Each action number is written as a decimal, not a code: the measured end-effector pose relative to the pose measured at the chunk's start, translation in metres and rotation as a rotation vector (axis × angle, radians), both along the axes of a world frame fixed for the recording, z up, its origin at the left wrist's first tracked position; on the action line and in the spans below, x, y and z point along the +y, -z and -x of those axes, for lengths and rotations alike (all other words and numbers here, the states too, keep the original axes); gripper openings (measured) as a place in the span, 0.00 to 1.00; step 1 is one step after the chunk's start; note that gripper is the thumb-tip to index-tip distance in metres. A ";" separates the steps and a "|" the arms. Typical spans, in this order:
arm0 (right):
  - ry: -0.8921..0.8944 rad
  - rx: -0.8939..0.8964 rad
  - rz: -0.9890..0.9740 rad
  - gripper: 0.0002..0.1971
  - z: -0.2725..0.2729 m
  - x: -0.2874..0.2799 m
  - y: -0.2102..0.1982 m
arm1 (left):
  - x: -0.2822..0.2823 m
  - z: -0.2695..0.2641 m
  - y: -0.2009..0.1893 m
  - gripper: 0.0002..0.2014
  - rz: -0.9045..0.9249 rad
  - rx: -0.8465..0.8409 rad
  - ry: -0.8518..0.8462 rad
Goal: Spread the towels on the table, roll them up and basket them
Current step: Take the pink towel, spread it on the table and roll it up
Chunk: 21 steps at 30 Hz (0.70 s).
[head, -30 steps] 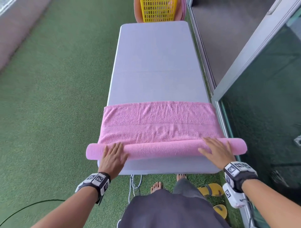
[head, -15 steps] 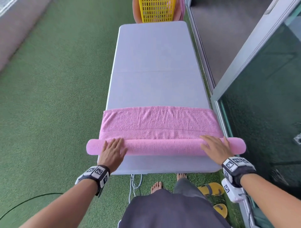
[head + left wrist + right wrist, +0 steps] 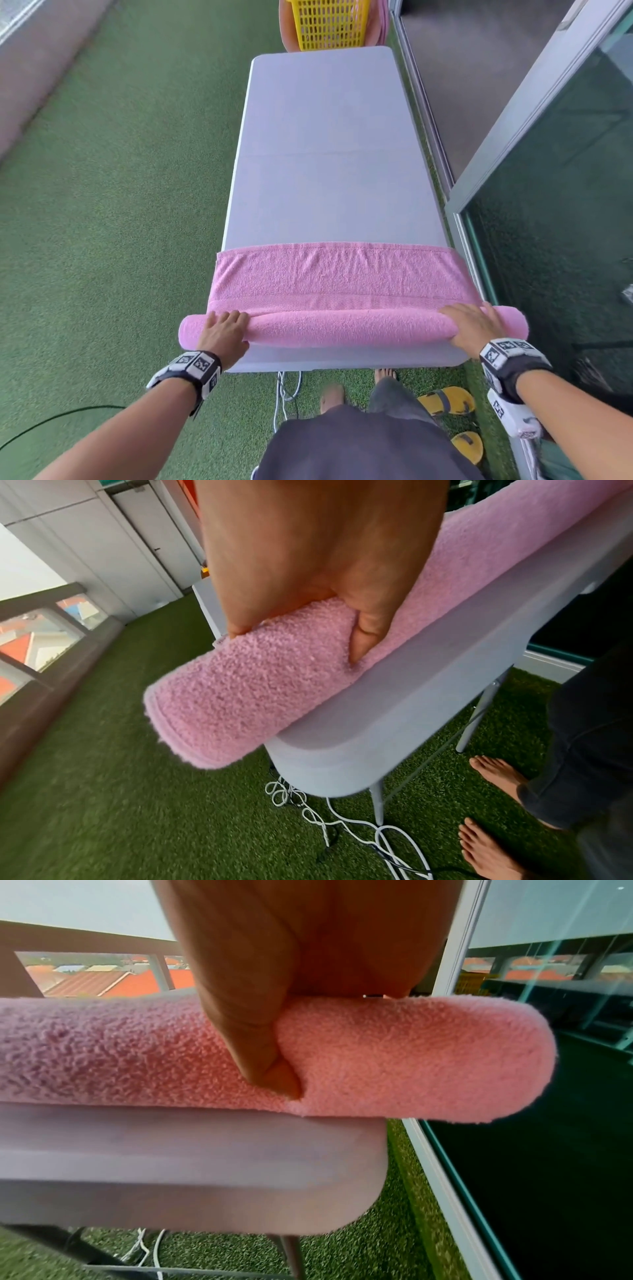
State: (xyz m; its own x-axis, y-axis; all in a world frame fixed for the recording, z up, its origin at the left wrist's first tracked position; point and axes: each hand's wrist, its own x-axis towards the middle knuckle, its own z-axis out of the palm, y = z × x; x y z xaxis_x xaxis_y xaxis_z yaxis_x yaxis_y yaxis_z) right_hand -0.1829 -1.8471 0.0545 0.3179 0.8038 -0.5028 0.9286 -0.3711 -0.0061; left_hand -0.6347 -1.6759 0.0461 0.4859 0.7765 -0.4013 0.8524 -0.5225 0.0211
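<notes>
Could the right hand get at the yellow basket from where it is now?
Probably not without walking over. The right hand grips the towel roll at the table's near end; the basket stands beyond the far end, the whole bare tabletop between them.

Home balcony: artificial turf (image 3: 113,192), railing (image 3: 85,942) (rooftops beyond).

Left hand (image 3: 318,561) grips rolled towel (image 3: 257,691) on table (image 3: 394,712).

Green artificial turf floor (image 3: 113,212), long pale grey counter (image 3: 325,144) on metal legs, dark glass sliding door (image 3: 561,212) in a grey frame on the right, low wall (image 3: 37,65) on the left, white cable (image 3: 286,387) coiled under the counter, yellow sandals (image 3: 448,401), orange rooftops (image 3: 103,981) beyond the railing, soft daylight
</notes>
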 end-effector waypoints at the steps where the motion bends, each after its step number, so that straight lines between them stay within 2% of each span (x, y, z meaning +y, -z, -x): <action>1: 0.003 -0.012 -0.001 0.34 0.003 -0.003 0.002 | -0.005 0.000 0.002 0.22 0.001 -0.002 -0.014; 5: 0.002 -0.070 -0.042 0.35 0.020 -0.027 0.014 | -0.026 0.008 0.014 0.23 -0.041 -0.028 -0.022; 9: -0.002 -0.080 -0.052 0.35 0.021 -0.031 0.016 | -0.025 0.007 0.014 0.24 -0.051 -0.036 -0.025; 12: 0.008 -0.100 -0.086 0.43 0.026 -0.025 0.016 | -0.020 0.000 0.015 0.38 -0.057 -0.133 0.038; 14: -0.040 -0.094 -0.118 0.48 0.036 -0.032 0.023 | -0.031 -0.009 0.019 0.41 -0.044 -0.147 0.128; 16: -0.109 -0.058 -0.139 0.48 0.049 -0.045 0.032 | -0.049 -0.016 0.026 0.39 -0.025 -0.144 0.116; 19: -0.105 -0.034 -0.169 0.50 0.055 -0.057 0.040 | -0.065 -0.021 0.031 0.35 -0.020 -0.118 0.019; 21: -0.068 -0.051 -0.155 0.45 0.052 -0.047 0.032 | -0.061 -0.025 0.026 0.31 -0.010 -0.157 0.000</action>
State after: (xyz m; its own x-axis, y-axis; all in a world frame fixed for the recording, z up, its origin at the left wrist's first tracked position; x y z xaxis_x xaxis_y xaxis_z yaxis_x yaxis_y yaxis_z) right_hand -0.2353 -1.8945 0.0221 0.2824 0.8909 -0.3557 0.9520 -0.3059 -0.0103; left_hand -0.6093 -1.7368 0.0201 0.5416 0.7804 -0.3125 0.8393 -0.5230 0.1484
